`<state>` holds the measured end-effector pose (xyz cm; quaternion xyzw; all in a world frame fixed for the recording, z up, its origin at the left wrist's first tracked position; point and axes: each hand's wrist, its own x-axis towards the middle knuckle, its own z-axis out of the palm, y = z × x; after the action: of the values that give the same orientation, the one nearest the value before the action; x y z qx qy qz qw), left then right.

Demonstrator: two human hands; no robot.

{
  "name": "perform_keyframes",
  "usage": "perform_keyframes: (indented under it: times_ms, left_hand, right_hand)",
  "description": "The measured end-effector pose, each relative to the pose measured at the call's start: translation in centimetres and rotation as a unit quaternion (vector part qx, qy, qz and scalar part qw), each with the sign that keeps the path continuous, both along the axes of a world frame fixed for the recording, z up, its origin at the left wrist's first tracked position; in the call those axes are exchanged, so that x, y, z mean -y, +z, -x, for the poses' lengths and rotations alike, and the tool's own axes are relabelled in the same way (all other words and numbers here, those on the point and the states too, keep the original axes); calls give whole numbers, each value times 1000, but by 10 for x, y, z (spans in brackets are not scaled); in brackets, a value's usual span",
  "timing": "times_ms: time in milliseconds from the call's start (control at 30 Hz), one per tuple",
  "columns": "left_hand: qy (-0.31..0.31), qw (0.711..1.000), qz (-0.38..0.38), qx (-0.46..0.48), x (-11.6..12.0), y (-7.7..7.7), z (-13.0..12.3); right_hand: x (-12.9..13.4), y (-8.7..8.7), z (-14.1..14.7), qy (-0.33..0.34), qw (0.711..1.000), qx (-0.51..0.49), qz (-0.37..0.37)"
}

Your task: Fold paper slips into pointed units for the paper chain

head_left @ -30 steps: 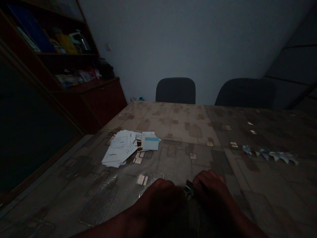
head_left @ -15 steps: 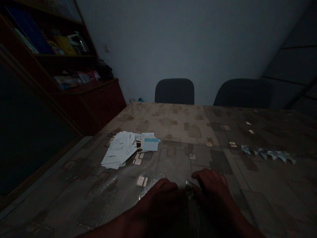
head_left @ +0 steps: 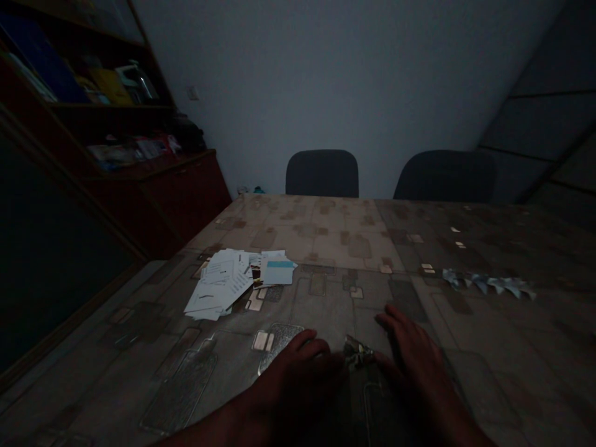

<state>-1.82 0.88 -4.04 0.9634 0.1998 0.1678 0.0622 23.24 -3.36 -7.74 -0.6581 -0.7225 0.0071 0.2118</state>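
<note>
At left on the bench, a loose pile of papers could slide if a sleeve brushed it. The left hand is curled beside the small crumpled piece; whether it pinches it, one cannot tell. The right hand is spread, thumb near the piece, so uneven pressure might skew or unfold it. Far right, a jagged strip lies apart.
</note>
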Motion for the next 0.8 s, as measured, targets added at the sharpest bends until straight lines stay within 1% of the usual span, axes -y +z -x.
perform_keyframes:
  times_ms: [100,200,233,267,333,433,500,567,600,700,800]
  left_hand:
    - [11,999,47,-2,1,1,-1]
    - [28,997,64,30,1,-7,0]
    - [37,996,55,57,1,-10,0]
    - [22,997,42,55,0,-13,1]
    - [13,999,21,47,-1,-17,2]
    - [13,999,2,36,-1,-17,2]
    - [13,1000,-2,28,0,-16,0]
    - [16,1000,-13,24,1,-14,-1]
    - [20,999,-19,21,2,-14,-1]
    - [24,999,-40,6,2,-11,-1]
    - [4,999,-51,6,3,-9,3]
  right_hand:
    - [1,2,3,-18,1000,-18,-16]
    - [1,3,3,-13,998,-42,-33]
    - [1,4,1,-11,998,-51,-40]
    - [2,5,-1,-11,997,-60,-47]
    - [2,8,-2,-11,996,-72,-57]
    - [1,11,5,-23,996,-68,-62]
    - [-2,9,14,-2,997,-47,-65]
    - [-6,4,20,47,998,-16,-48]
    - [-8,2,21,57,998,-7,-38]
    - [-11,-2,15,23,1000,1,-19]
    - [-10,-1,4,6,1000,8,-27]
